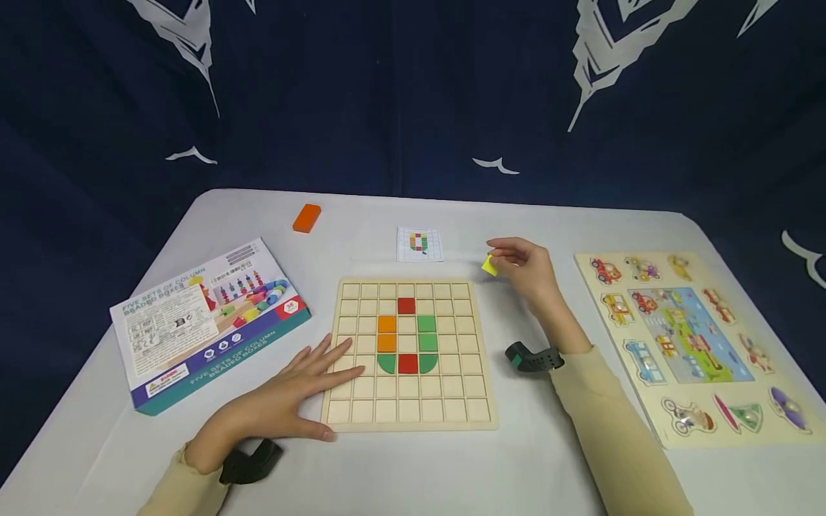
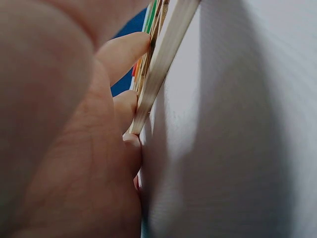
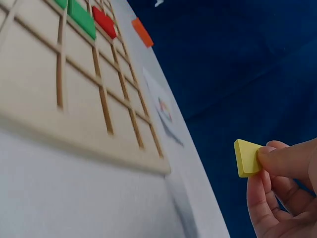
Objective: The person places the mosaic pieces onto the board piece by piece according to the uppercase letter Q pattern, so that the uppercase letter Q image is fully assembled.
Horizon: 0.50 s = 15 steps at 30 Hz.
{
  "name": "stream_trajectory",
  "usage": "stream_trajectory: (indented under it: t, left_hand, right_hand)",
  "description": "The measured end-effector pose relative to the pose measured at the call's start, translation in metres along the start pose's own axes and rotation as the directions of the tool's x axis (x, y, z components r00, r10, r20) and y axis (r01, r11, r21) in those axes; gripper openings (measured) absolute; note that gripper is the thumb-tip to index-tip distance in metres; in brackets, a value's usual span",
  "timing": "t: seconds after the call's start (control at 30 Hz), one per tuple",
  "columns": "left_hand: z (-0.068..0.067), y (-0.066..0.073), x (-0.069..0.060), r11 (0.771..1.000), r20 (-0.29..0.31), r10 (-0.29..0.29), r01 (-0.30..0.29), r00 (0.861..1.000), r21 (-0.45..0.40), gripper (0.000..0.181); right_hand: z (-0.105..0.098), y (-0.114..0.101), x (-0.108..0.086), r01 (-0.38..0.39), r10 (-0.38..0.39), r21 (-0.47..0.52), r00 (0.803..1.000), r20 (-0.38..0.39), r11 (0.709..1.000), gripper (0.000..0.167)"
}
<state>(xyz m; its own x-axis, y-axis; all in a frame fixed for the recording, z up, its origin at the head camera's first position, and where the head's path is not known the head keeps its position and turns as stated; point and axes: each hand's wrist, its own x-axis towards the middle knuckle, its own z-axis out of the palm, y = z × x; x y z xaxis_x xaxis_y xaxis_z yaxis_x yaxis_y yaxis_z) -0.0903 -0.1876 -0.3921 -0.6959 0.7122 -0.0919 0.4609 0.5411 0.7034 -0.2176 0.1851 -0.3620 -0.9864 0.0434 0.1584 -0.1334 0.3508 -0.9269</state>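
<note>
My left hand lies with fingers spread across the left edge of a wooden grid board; in the left wrist view its fingers reach over the board's side. My right hand is raised beyond the board's upper right corner. It pinches a small yellow block between thumb and fingers. In the board's middle sit a red square on top, orange squares at left, green squares at right, and another red square between two green rounded pieces.
A printed pattern card lies behind the board. Farther back at left is an orange block. A boxed bead set stands at left, and a wooden picture puzzle lies at right. A dark curtain hangs behind the white table.
</note>
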Motion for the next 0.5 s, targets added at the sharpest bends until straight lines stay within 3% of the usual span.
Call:
stream_trajectory:
  t: [0.23, 0.5]
  left_hand:
    - [0.001, 0.0, -0.001, 1.0, -0.005, 0.006, -0.006, 1.0, 0.01, 0.082]
    - [0.001, -0.001, -0.001, 1.0, -0.006, 0.009, -0.009, 1.0, 0.022, 0.083]
  right_hand:
    - [0.018, -0.017, -0.011, -0.001, -0.008, 0.098, 0.996, 0.091, 0.995, 0.026]
    - [0.049, -0.025, -0.023, 0.027, -0.048, 0.114, 0.981, 0.187, 0.993, 0.023]
